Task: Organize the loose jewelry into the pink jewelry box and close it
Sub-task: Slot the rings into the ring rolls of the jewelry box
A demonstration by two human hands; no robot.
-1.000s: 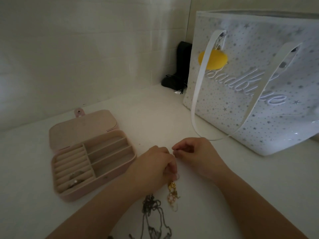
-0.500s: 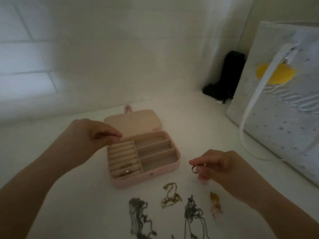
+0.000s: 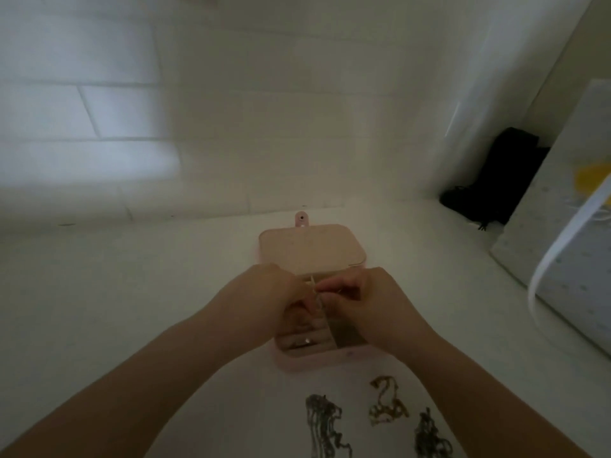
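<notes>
1. Leaning over the white counter (image 3: 115, 309), the person had both hands above the open pink jewelry box (image 3: 317, 355), its lid (image 3: 310, 249) laid back flat toward the tiled wall.
2. The left hand (image 3: 264, 299) was curled over the ring-roll section; whether it held anything, I could not tell.
3. The right hand (image 3: 367, 302) had its fingertips pinched together beside the left, on something too small and blurred to name.
4. A ring (image 3: 307, 341) sat in the front roll.
5. Three tangled chains lay loose just in front of the box: a dark one (image 3: 325, 424), a gold one (image 3: 386, 404) and another dark one (image 3: 429, 438).
6. A star-print tote bag (image 3: 568, 246) stood at the right.
</notes>
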